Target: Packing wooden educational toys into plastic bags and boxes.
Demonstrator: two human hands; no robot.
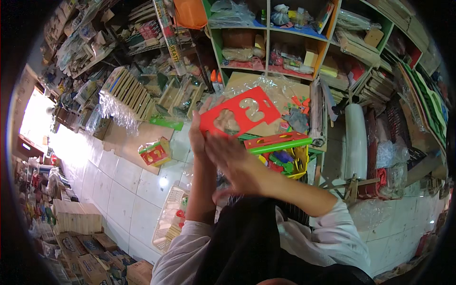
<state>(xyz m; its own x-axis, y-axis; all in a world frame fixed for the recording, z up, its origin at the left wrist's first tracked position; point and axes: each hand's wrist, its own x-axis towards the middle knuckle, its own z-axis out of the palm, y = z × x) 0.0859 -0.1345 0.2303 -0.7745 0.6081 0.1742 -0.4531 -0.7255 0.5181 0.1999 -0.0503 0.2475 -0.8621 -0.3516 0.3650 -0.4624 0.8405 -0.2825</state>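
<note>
My left hand [198, 137] holds up a flat red panel [245, 103] with two large rounded cut-outs; one looks like a 3. Its fingers reach behind the panel, and some show through the left cut-out. My right hand [231, 156], blurred, lies across the panel's lower left corner and my left palm, fingers extended and thumb apart. Whether it touches the panel is hard to tell. Just beyond it, a second red panel [263, 141] with cut-outs lies beside a bright green strip [281, 145]. Both rest above a yellow basket [302, 162] of coloured pieces.
A low wooden worktable [238, 83] bears clear plastic, small orange pieces [302, 102] and grey cloth [297, 119]. Glue bottles [216, 83] stand at its left. A cut-out box [155, 155] sits on floor cardboard [124, 142]. A white basket [160, 228] is left of my arm.
</note>
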